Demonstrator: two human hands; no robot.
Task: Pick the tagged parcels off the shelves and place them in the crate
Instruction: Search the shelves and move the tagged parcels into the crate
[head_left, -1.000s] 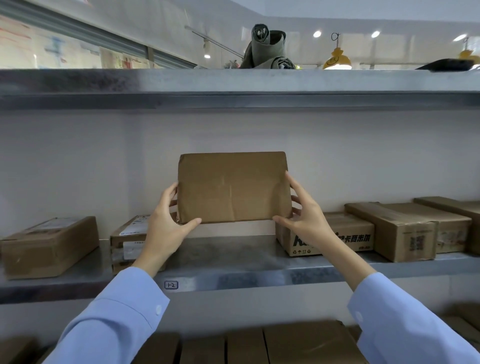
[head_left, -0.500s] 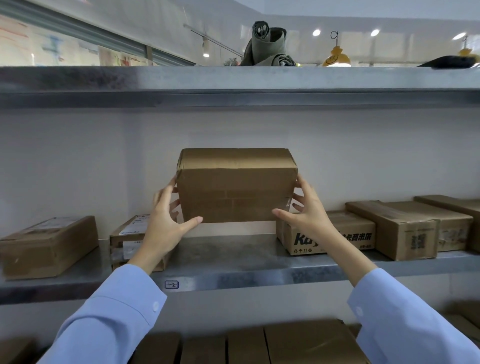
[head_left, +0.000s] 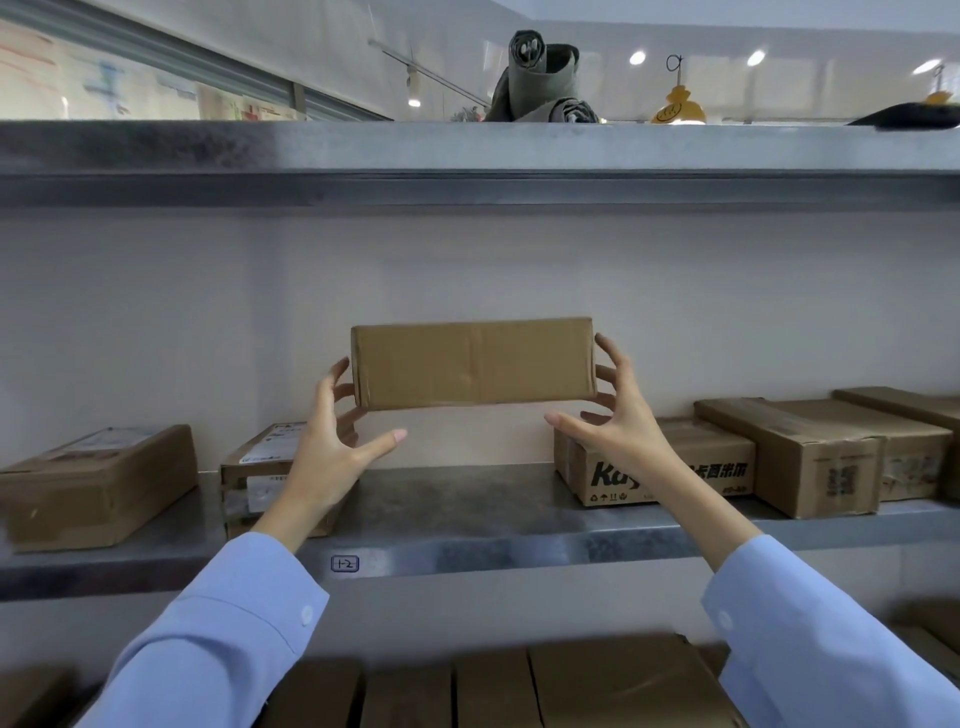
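Two long sleeves down in the bottom corners here, the left sleeve (head_left: 218, 639) and the right sleeve (head_left: 810, 639), both in a plain light-blue shirt cloth, smooth, with a few soft folds running along the forearms. Each one ends in a stitched cuff fastened by a single small round pale button, and there's the left cuff button (head_left: 307, 614) and the right cuff button (head_left: 724, 619), with the cuffs sitting loose, short of the wrists. Beyond them the left hand (head_left: 332, 457) and the right hand (head_left: 618, 436) are bare and slim-fingered, with rounded nails showing on the thumbs.
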